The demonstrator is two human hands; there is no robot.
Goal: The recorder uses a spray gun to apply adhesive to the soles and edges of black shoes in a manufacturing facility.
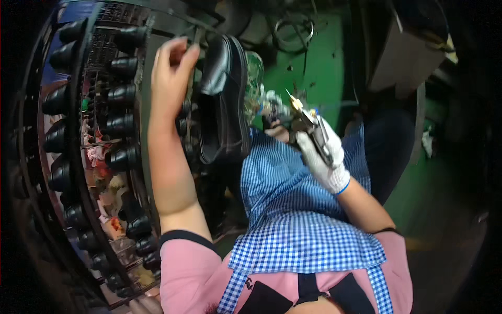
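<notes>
My left hand [171, 70] is bare and a little blurred, raised beside the toe of a black leather shoe [226, 99]. Its fingers are bent, the thumb stands apart from them, and nothing shows between them. The shoe points away from me, its dark opening facing up; what supports it is hidden. In a white knitted glove, my right hand [327, 152] grips a metal hand tool [312, 123] with a brass-coloured front and a thin pointed tip. That tip points away and slightly left, apart from the shoe.
Along the left stands a tall metal rack [78, 104] with rows of black shoes [123, 94]. Beyond my apron [303, 240] lies a green floor [327, 63] with scattered scraps and a coiled cable [294, 32]. A grey box-like object [405, 60] stands at the far right.
</notes>
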